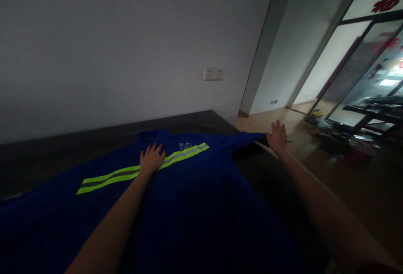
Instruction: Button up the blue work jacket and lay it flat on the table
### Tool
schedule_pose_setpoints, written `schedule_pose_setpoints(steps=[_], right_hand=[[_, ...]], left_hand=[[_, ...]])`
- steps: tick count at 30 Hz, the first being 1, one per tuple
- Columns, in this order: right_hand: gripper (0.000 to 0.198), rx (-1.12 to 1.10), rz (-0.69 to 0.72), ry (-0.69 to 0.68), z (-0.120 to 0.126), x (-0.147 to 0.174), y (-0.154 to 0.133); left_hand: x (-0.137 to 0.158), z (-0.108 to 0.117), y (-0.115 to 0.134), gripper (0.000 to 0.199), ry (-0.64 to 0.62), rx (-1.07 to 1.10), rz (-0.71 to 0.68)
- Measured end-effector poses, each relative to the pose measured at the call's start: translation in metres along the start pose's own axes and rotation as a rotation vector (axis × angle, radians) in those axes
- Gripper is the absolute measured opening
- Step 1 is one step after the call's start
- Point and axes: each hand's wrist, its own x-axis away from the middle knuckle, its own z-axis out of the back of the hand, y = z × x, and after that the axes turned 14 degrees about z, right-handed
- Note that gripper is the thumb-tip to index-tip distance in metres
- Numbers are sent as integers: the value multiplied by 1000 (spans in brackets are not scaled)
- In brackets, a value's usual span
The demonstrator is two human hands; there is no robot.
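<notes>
A dark blue work jacket (195, 190) lies spread on a dark table (201, 118), its collar toward the wall. A yellow-green band with a grey stripe (182, 155) crosses its chest, below a small pale printed logo. My left hand (152, 159) rests flat on the chest near the collar, fingers spread over the band's upper edge. At the table's right side, my right hand (277, 138) grips the end of the jacket's sleeve (248, 138), which is stretched out sideways. The jacket's lower part fades into shadow.
A pale wall with a double power socket (214, 74) rises behind the table. To the right, beyond the table edge, lies a wooden floor with a pile of mixed items (346, 137). Glass sliding doors (355, 60) with red decorations stand farther back, beside a dark bench-like frame (374, 110).
</notes>
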Motion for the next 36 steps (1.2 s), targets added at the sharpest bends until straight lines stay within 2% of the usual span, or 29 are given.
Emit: schedule_pose_setpoints(steps=[2,4,10,14,16,17,20,22,26,32,36], right_hand=[[44,-50,-10,-172,-7,9,3],[38,-94,-29,-272,-16,12,-2],[19,-170,-21,-384,-46,-3,-37],[6,-211,-34,-474,-56,-9,-48],[20,-228,-69,-548,-56,-7,-47],[27,-273,-129,-606,-55,-5,-46],[41,-540,-401,-749,-48,2,-41],[41,-824,-561,-693,-42,6,-39],[21,-1155,-635,-451,-38,10,-49],[46,-1271,-575,-251,-47,10,-83],[44,-1198,-552,-206,-49,9,-90]], left_hand=[[0,0,0,58,-2,3,0],[0,0,0,58,0,10,-4],[-1,0,-1,58,-6,14,-7],[-2,-1,0,58,-1,9,2],[-1,0,1,58,-6,10,9],[-1,0,1,59,-7,10,11],[1,3,2,59,-16,4,13],[2,5,3,59,-25,2,16],[3,7,3,58,-24,-1,17],[3,6,3,58,-19,-6,14],[2,5,2,59,-29,2,16]])
